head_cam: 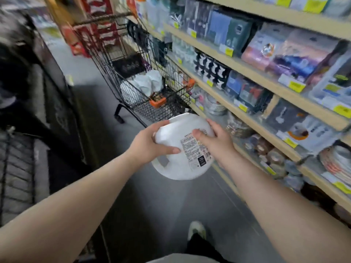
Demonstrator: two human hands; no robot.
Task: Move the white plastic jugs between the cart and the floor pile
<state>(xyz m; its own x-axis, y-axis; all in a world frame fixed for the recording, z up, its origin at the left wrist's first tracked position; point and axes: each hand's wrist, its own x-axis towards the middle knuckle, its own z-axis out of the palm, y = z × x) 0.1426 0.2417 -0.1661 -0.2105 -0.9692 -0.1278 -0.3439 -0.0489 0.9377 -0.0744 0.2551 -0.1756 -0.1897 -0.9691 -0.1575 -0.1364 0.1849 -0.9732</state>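
Observation:
I hold a round white plate pack (pixel 176 164) in front of me, its underside facing up with a printed label (pixel 195 149) on it. My left hand (pixel 150 145) grips its left rim, thumb lying across the white surface. My right hand (pixel 216 141) grips the right rim, thumb pressed on the label. The pack hangs above the aisle floor, just short of a black wire shopping cart (pixel 144 88).
The cart holds a white bag (pixel 146 82) and a dark item. Wooden shelves (pixel 256 120) with packaged goods and yellow price tags run along the right. Dark display units (pixel 53 103) line the left. My shoe (pixel 196 229) shows on the grey floor.

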